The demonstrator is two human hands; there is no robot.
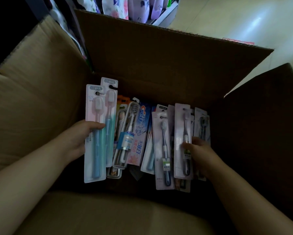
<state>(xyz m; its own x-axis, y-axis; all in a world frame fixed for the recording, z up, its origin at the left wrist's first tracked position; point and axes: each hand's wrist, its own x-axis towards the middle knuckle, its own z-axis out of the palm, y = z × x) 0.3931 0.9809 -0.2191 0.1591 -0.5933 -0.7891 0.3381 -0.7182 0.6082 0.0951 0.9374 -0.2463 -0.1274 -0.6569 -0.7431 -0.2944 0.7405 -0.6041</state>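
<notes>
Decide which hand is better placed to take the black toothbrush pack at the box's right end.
Right, probably: the right hand, pinching a grey pack, lies beside that black pack; the left hand grips blue packs across the box.

Glossy pale floor reflects light beside a shelf of pastel packages.

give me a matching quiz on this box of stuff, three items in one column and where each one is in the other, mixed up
Items
1. blue toothbrush pack
2. Crest toothpaste box
3. grey toothbrush pack

Places
a. lying unheld in the middle of the carton
b. held in the left grip
c. pinched by the right grip

Pairs: 1-b, 2-a, 3-c
</notes>
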